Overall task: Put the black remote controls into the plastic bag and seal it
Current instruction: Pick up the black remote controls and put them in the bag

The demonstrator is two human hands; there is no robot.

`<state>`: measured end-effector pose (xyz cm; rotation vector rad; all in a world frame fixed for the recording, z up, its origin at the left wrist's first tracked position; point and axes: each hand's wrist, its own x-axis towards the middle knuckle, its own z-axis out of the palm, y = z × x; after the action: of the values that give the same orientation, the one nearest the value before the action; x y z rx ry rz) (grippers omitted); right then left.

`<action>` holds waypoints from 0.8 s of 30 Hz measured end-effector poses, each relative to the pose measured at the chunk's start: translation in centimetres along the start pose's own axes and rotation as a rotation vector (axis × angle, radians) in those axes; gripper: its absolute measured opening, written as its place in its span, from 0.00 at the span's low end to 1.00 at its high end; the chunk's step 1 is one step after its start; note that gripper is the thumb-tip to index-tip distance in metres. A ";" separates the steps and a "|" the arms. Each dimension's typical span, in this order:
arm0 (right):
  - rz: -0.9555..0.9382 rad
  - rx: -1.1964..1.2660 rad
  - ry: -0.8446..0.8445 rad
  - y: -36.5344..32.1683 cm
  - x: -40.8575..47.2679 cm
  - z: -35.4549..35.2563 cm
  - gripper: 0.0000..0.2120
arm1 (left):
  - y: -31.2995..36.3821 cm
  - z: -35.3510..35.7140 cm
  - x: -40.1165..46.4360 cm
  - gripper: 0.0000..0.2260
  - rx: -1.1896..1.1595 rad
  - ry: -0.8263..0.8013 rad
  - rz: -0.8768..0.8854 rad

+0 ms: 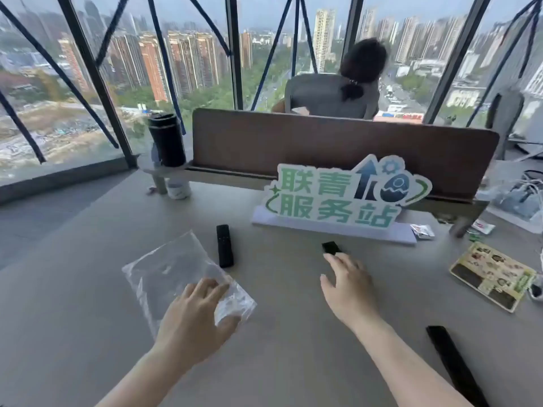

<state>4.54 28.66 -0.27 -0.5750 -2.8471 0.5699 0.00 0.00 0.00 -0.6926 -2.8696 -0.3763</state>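
Observation:
A clear plastic bag (pixel 173 268) lies flat on the grey table (pixel 293 333), left of centre. My left hand (pixel 197 315) rests with spread fingers on the bag's near right corner. Just right of the bag lies a slim black remote (pixel 224 245), pointing away from me. A second black remote (pixel 331 247) shows only its far end, since my right hand (pixel 349 286) hovers over its near part with fingers apart; I cannot tell whether they touch. A third long black remote (pixel 454 362) lies at the near right.
A green and white sign (pixel 346 198) stands behind the remotes against a brown divider panel (pixel 323 142). A black tumbler (pixel 167 140) sits at the back left. A printed card (pixel 493 276), small packets (pixel 423 231) and cables (pixel 526 192) lie on the right. A person sits beyond the divider.

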 end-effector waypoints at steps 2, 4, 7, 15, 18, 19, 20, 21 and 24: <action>0.121 -0.099 -0.038 1.7 0.1 1.8 0.26 | -0.8 1.6 -0.9 0.26 0.054 0.016 0.067; 0.216 -0.135 -0.070 3.6 0.3 3.4 0.28 | -2.0 3.4 -1.8 0.22 0.128 0.035 0.109; 0.262 -0.146 -0.059 5.8 0.6 5.6 0.27 | -3.2 5.5 -2.9 0.13 0.250 -0.025 0.107; 0.304 -0.169 0.063 5.9 -0.9 6.1 0.25 | -2.2 6.4 -3.9 0.03 0.127 -0.052 0.039; 0.401 0.139 -0.054 5.7 -2.7 5.0 0.17 | -1.0 6.2 -3.8 0.04 0.060 -0.027 0.068; 0.400 0.295 -0.079 5.4 -3.7 4.2 0.11 | -0.2 5.8 -3.8 0.04 0.023 -0.017 0.071; 0.388 0.477 -0.111 5.2 -4.9 3.1 0.06 | 0.8 5.3 -3.7 0.03 -0.022 0.017 0.059; 0.377 0.667 -0.156 5.0 -6.3 1.9 0.06 | 1.7 5.0 -3.5 0.04 -0.043 0.048 0.034; 0.302 1.009 -0.346 4.3 -11.6 -1.9 0.10 | 4.6 4.2 -3.5 0.07 -0.108 0.056 -0.011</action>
<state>17.03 28.25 -1.49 -0.7193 -2.2519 2.1152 4.83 3.62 -3.82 -0.6732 -2.8180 -0.5472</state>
